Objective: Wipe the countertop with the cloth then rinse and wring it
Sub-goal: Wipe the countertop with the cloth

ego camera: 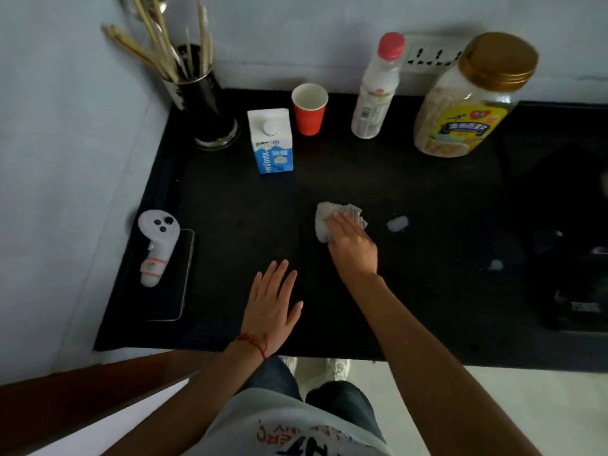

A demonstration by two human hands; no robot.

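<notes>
Cloth [324, 222], one, lies mid-worktop [411, 179] under my right hand [353, 245], fingers flat, pressing it. My left hand [271, 306] rests open near the front edge. I count two white spills [397, 223] rightward.

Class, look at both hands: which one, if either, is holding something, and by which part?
The right hand presses flat on the near part of the cloth; no clear grip. The left hand rests open on the countertop, holding nothing.
</notes>
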